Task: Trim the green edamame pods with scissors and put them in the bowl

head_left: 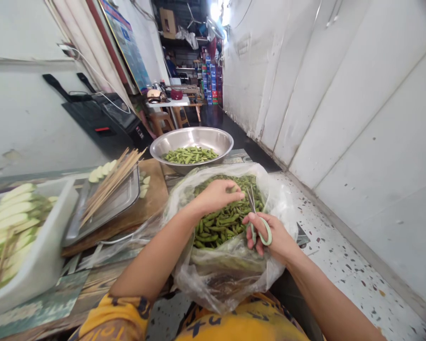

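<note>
A clear plastic bag [230,279] lies open in front of me, filled with green soybean pods [216,229]. Over the pods, my left hand [220,195] has its thumb and fingers curled together; whatever they pinch is too small to make out. My right hand [270,237] grips a pair of scissors [252,208] by its pale green handles at the bag's right side. The scissor blades point up and away, slightly apart, just right of my left fingertips. Behind the bag stands a steel bowl [191,137] holding green pods with trimmed-looking ends.
On the left, a white tub [51,246] holds pale green slices with sticks. Bamboo skewers [111,184] lie across a metal tray [128,199] on a wooden board [152,189]. A white wall [341,118] runs along the right. Farther back stands a small table [166,102] with stools.
</note>
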{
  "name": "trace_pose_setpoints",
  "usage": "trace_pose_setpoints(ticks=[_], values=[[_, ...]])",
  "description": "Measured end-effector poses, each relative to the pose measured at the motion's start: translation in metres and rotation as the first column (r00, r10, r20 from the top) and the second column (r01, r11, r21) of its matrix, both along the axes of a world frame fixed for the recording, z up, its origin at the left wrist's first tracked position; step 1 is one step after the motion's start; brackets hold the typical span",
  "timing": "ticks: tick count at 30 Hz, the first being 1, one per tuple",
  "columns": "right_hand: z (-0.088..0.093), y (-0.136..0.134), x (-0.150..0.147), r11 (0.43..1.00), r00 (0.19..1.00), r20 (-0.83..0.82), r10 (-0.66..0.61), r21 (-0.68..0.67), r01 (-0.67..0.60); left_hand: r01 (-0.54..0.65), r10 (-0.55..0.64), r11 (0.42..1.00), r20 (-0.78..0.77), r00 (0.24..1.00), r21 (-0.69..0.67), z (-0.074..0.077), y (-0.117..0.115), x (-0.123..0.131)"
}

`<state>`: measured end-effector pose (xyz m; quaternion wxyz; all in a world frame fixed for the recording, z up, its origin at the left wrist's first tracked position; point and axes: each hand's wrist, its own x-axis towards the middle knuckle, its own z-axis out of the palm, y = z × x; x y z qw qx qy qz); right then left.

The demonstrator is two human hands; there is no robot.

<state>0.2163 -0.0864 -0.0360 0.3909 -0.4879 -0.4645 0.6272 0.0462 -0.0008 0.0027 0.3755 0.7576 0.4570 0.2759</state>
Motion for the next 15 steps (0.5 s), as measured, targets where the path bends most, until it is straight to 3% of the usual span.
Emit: trace_pose_setpoints(ticks=[2, 6, 11, 15], values=[[0.001, 0.000, 0.001, 0.999, 0.999, -0.033, 0.032, -0.005, -0.032, -0.062, 0.079, 0.991, 0.148, 0.986, -0.116, 0.000, 0.000, 0.002], [0.001, 0.001, 0.001, 0.998, 0.997, -0.029, 0.067, -0.013, -0.068, -0.062, 0.191, 0.941, 0.369, 0.909, -0.334, 0.002, -0.002, 0.010], [0.001, 0.000, 0.001, 0.998, 0.998, -0.025, 0.065, 0.008, -0.064, -0.165, 0.297, 0.931, 0.417, 0.859, -0.324, -0.002, -0.003, 0.018], [0.001, 0.000, 0.001, 0.998, 0.998, -0.029, 0.063, 0.017, -0.063, -0.152, 0.269, 0.944, 0.416, 0.869, -0.295, -0.007, -0.003, 0.018]])
